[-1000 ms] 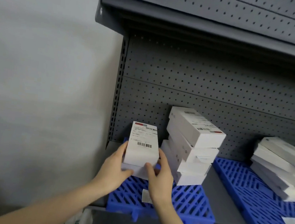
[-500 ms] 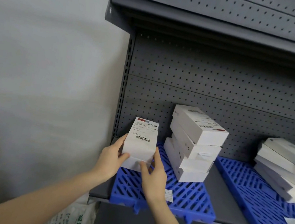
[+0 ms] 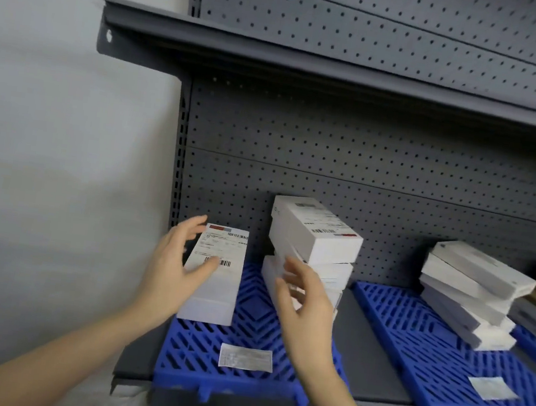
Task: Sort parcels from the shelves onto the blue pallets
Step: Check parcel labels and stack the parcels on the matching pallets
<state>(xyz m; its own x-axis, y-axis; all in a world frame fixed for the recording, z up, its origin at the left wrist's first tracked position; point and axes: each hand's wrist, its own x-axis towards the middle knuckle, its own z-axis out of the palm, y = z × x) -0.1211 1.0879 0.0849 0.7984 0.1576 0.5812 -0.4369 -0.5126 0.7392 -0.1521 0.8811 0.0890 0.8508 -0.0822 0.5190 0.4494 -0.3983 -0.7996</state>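
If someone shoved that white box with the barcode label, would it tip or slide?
Probably stiff: the labelled white box shows crisp, square edges. Lying flat with its broad label face up, it seems unlikely to tip. Its smooth faces might let it slide easily.

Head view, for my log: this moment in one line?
labelled parcel: on left pallet | left hand: touching parcel | right hand: open, clear

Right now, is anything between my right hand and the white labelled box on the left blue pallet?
Nothing visible. Only bare blue plastic pallet shows between the right hand and the white labelled cardboard box. The stack of white boxes stands behind it, and the left hand touches the box's left side.
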